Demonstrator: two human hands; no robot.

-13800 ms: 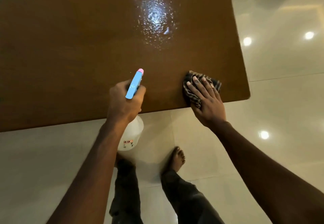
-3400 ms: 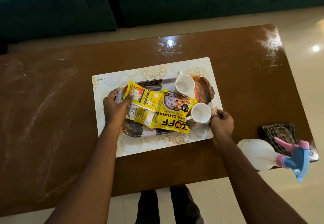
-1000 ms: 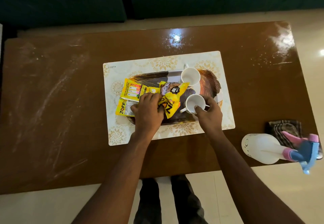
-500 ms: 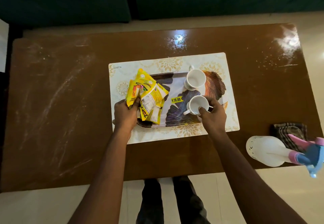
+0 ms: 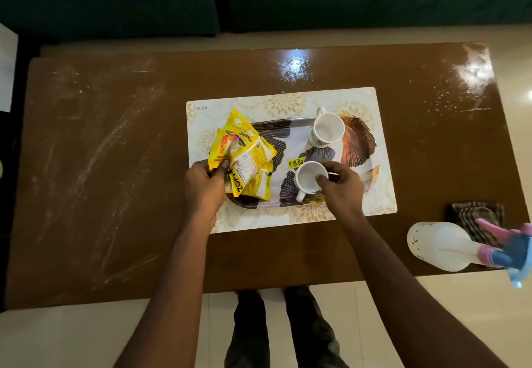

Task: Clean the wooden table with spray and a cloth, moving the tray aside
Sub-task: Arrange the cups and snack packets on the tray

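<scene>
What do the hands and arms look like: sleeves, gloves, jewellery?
Left hand and right hand are bare: no gloves, rings or watch visible. Left forearm and right forearm have no sleeves up to the frame edge. Dark trousers below.

Tray (image 5: 296, 141) on mat (image 5: 288, 102); spray bottle (image 5: 437, 245), cloth (image 5: 472, 212) right.

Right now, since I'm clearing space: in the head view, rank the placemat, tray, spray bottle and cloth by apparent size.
1. placemat
2. tray
3. spray bottle and cloth: unsure, since the bottle stands nearer the camera and covers part of the cloth.
</scene>
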